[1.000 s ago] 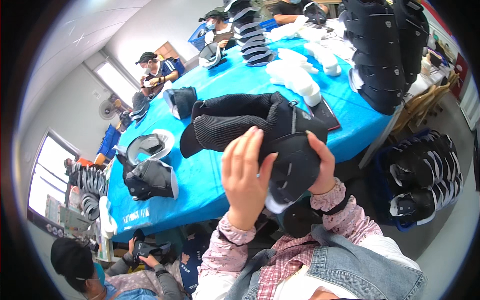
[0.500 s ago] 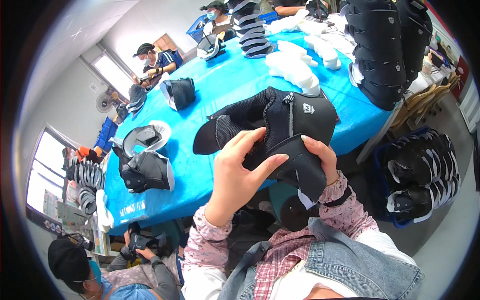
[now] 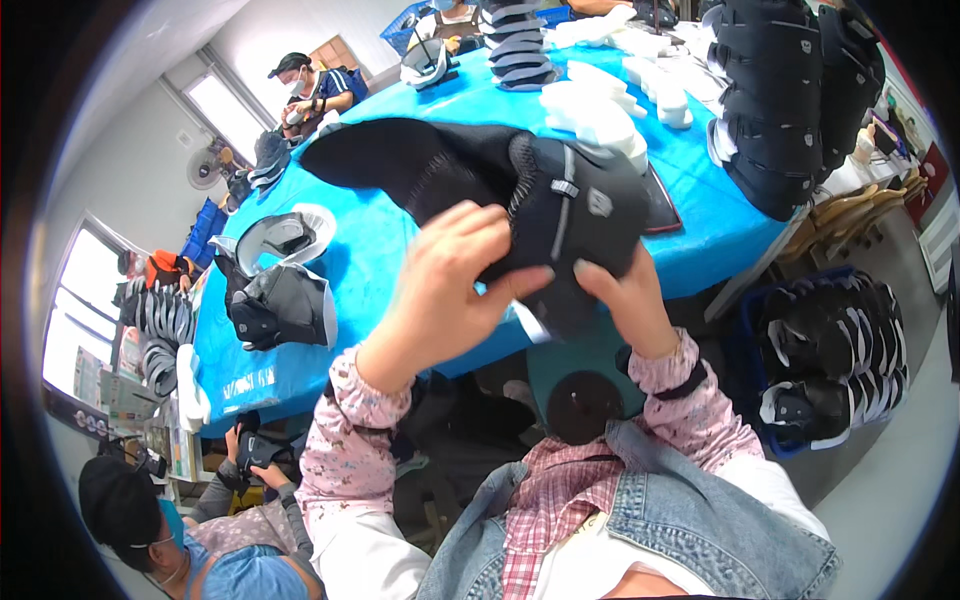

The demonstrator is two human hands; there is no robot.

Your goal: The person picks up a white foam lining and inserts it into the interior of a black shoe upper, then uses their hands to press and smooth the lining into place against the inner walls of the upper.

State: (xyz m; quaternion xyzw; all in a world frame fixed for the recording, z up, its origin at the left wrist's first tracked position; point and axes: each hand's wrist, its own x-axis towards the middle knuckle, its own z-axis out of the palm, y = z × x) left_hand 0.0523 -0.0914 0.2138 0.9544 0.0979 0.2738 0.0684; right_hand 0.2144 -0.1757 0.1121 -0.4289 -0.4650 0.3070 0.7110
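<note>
L hand (image 3: 440,285) fingers curl gripping a fold of the black padded piece (image 3: 590,225), thumb along its near edge; R hand (image 3: 632,300) grips too, thumb on the near side, other fingers hidden behind. Prob. best: firm thumbs w/o creasing the fabric, L fingers easing the fold smooth, R steadying. Piece sits btwn & just beyond both hands, long flap (image 3: 365,155) out to upper L, white edge (image 3: 530,322) poking out below L thumb; all held up by the blue worktop (image 3: 375,310).

Matt cloth pc (image 3: 545,200), glossy tbl cover (image 3: 375,250)
</note>
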